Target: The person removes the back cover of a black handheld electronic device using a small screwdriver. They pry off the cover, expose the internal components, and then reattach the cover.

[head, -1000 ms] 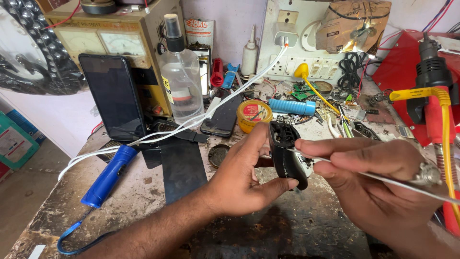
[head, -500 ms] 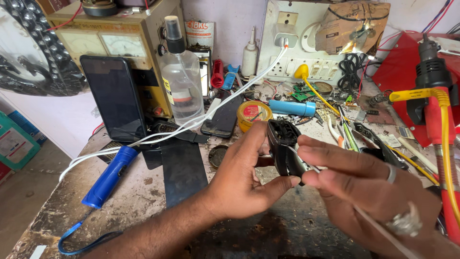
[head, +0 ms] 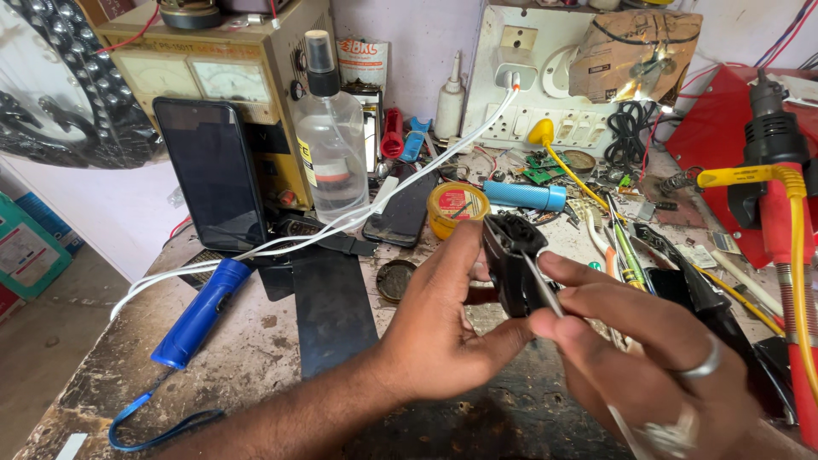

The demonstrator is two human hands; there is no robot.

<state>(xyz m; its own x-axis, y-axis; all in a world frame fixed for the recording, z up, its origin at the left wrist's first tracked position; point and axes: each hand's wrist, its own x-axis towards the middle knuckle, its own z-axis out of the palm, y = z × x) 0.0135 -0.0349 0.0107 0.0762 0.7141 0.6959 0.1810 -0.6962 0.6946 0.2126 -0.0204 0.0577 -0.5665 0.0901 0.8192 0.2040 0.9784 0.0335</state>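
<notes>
Mid-probe step, by my read. Left hand gripped a small black plastic housing, thumb and fingers closed around it, held up over the stained, worn workbench near centre frame. Right hand was pinched shut on a thin metal tool, tip laid against the housing's right edge. Couldn't tell if the tip was inside a seam or only resting on the surface.

Around it: round yellow tin just behind the housing, blue cylindrical flashlight well off to the left, clear spray bottle with black nozzle at the back, dark smartphone propped upright beside it.

Judgement: the next move would call for a firm left-hand grip and a small, controlled push of the tip along the edge; a slip would drive it toward the left fingers.
</notes>
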